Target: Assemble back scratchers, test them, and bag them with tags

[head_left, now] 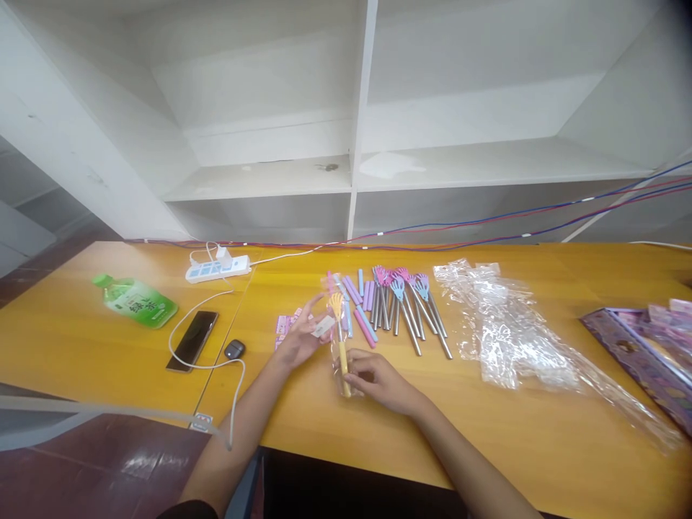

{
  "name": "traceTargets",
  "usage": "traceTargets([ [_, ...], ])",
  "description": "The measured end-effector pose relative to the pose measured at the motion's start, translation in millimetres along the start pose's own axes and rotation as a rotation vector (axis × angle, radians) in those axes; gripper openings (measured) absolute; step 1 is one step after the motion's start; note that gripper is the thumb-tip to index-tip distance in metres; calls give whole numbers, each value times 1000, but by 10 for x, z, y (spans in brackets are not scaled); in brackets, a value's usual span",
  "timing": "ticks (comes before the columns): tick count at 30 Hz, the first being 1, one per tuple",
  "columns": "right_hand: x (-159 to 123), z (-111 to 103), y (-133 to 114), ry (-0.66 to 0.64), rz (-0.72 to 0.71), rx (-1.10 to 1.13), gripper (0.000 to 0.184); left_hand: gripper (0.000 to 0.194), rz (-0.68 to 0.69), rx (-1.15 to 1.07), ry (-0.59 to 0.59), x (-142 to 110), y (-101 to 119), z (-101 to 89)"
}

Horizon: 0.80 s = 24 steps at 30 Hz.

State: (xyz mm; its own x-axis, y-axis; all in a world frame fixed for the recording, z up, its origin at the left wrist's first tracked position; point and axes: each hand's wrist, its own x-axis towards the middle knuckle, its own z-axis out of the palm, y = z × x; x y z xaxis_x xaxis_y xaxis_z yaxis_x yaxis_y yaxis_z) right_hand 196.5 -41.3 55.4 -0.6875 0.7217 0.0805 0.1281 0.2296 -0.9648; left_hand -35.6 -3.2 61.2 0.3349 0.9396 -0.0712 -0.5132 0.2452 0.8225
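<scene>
A yellow back scratcher (342,352) with a hand-shaped head lies inside a clear plastic sleeve in front of me. My right hand (381,378) pinches its yellow handle through the plastic. Near the scratcher's head, my left hand (303,337) has a small white label (324,326) at its fingertips, beside the sleeve; whether the label touches the sleeve I cannot tell. Just beyond my hands lie pink, purple and blue handle tubes (365,326) and several metal-shafted scratchers (411,317) with coloured heads. Small pink printed cards (282,326) are partly hidden behind my left hand.
Clear plastic sleeves (502,339) are heaped to the right, with a purple printed box (627,353) beyond. At left are a green bottle (138,301), a phone (193,341), a black earphone case (234,349), a white cable and a power strip (219,268). Shelves stand behind the table.
</scene>
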Motion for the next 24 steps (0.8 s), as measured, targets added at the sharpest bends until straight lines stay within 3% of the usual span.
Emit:
traceTargets([
  [2, -6, 11, 15, -49, 28, 4, 50, 89, 14, 65, -13, -2, -40, -27],
  [5, -15, 7, 86, -56, 47, -87, 50, 68, 23, 236, -39, 1, -93, -67],
  [8, -16, -15, 190, 179, 58, -215, 43, 58, 12, 395, -108, -13, -127, -63],
  [10, -12, -32, 258, 355, 56, -198, 28, 60, -9, 452, -151, -31, -153, -26],
  [13, -3, -53, 347, 432, -38, -154, 38, 60, -33, 478, -209, -51, -210, 47],
  [17, 9, -69, 415, 535, -195, -198, 44, 50, 0, 490, -154, -46, -295, 97],
  [24, 27, -44, 332, 486, -195, -301, 24, 49, 15, 444, -92, -10, -416, 103],
])
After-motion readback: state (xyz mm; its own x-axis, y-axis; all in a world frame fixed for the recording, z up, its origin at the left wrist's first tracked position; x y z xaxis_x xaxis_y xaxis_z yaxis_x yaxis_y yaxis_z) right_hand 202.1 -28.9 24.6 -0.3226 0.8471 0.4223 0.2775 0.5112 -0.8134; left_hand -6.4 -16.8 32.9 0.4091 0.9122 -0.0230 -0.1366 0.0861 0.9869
